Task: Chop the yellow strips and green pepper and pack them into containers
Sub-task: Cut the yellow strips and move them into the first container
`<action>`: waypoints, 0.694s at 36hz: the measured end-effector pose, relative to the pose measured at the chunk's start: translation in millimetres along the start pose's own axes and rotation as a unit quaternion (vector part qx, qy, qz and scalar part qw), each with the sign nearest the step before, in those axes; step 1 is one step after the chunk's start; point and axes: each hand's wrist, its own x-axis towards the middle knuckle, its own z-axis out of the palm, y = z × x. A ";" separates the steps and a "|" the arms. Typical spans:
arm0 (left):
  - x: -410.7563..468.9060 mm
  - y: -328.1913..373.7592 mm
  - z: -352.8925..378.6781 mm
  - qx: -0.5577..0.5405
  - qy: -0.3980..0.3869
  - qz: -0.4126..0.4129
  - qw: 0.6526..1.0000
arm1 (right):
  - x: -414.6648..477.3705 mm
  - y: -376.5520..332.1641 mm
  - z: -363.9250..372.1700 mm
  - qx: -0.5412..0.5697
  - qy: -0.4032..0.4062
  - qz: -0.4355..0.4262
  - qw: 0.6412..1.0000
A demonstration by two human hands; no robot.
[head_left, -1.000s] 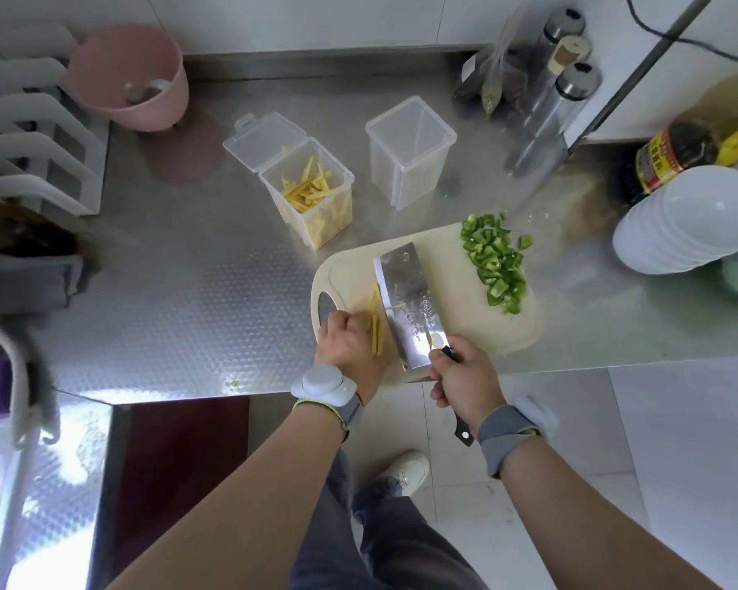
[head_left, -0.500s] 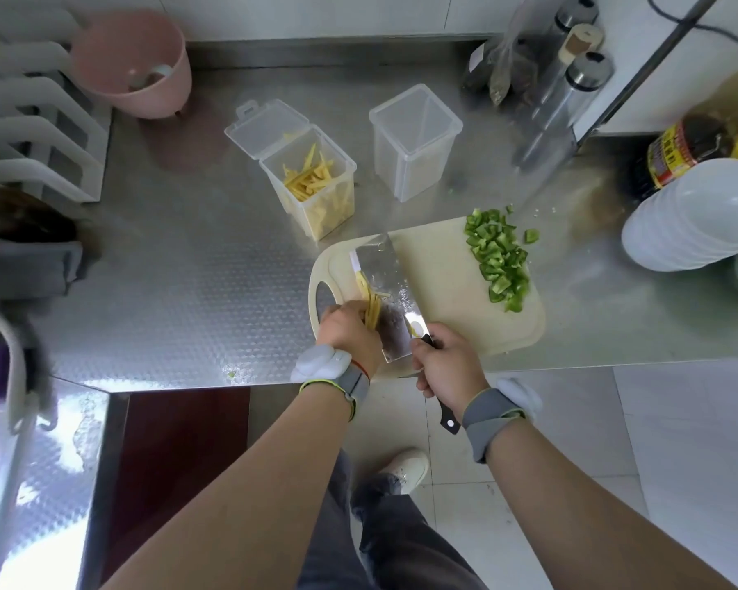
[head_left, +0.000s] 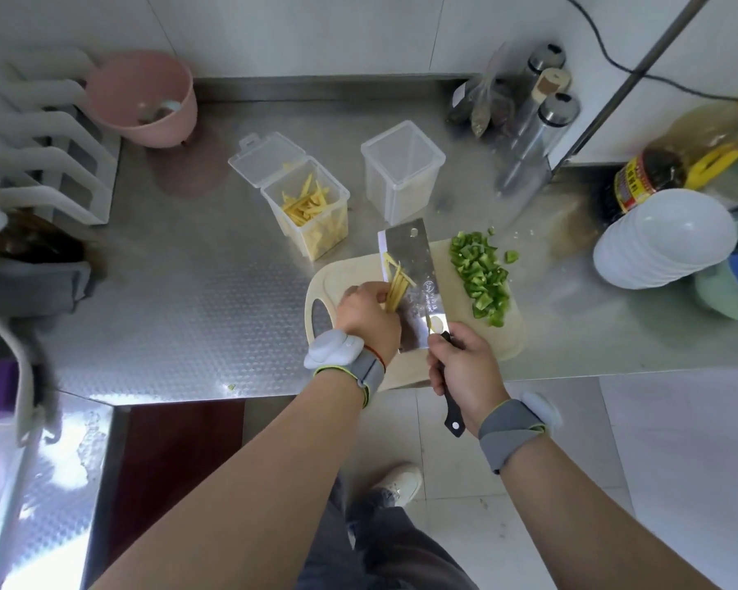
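My right hand (head_left: pixel 465 372) grips the black handle of a cleaver (head_left: pixel 407 266), whose flat blade is lifted over the cream cutting board (head_left: pixel 503 338). A bundle of yellow strips (head_left: pixel 398 283) lies on the blade's left side, and my left hand (head_left: pixel 367 317) holds them against it with curled fingers. Chopped green pepper (head_left: pixel 480 276) is piled on the board's right part. Behind the board stands an open clear container (head_left: pixel 312 215) partly filled with yellow strips, and to its right a second clear container (head_left: pixel 401 172) that looks empty.
A pink bucket (head_left: pixel 146 100) sits at the back left beside a white rack (head_left: pixel 48 146). Spice jars (head_left: pixel 537 108) and an oil bottle (head_left: pixel 674 163) stand at the back right, with stacked white bowls (head_left: pixel 661 240) to the right. The counter edge runs just under the board.
The cleaver has risen off the board and moved away from me toward the containers, carrying the yellow strips. My left hand has followed, staying against the strips.
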 end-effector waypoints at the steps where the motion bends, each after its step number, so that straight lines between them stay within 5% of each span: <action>1: 1.6 6.2 -6.7 -0.004 0.007 0.008 1.000 | -0.7 -8.5 1.9 0.006 0.002 -0.006 1.000; 15: 83.2 47.5 -127.7 -0.088 0.124 0.041 0.987 | 37.8 -122.1 81.7 -0.001 -0.039 -0.135 0.990; 21: 115.3 36.2 -139.8 -0.081 0.130 0.036 0.988 | 62.9 -126.0 107.7 -0.107 0.004 -0.181 0.978; 25: 130.1 25.7 -139.5 -0.065 0.105 0.005 0.992 | 72.8 -122.3 111.6 -0.270 0.045 -0.227 0.935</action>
